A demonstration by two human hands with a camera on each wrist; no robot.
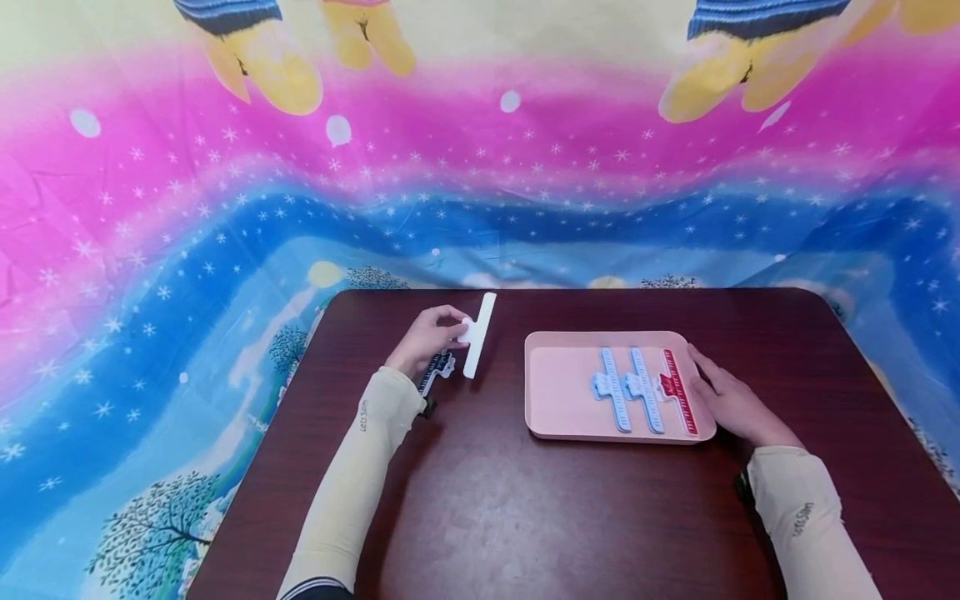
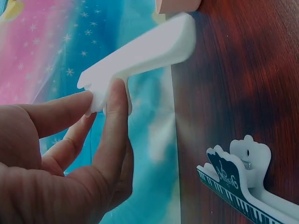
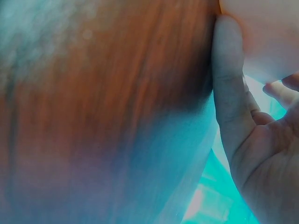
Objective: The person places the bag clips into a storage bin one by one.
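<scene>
My left hand [image 1: 429,340] pinches the grip of a white clip [image 1: 481,337] between thumb and fingertips, holding it up over the table's left part with its long bar slanting. Close below that hand lies a black clip [image 2: 229,182] with piano-key print and "Music" lettering. A pink tray [image 1: 558,400] holds two light-blue piano-print clips [image 1: 617,396] and a red one [image 1: 679,396], side by side toward its right end. Against the tray's right side rests my right hand [image 1: 738,404], its fingers fairly straight along the wall; the right wrist view shows its thumb [image 3: 227,70] there.
Everything lies on a dark reddish-brown table [image 1: 480,508] with rounded far corners. Behind it and down its left side hangs a pink and blue printed cloth [image 1: 465,150]. A gap of bare wood separates the white clip from the tray.
</scene>
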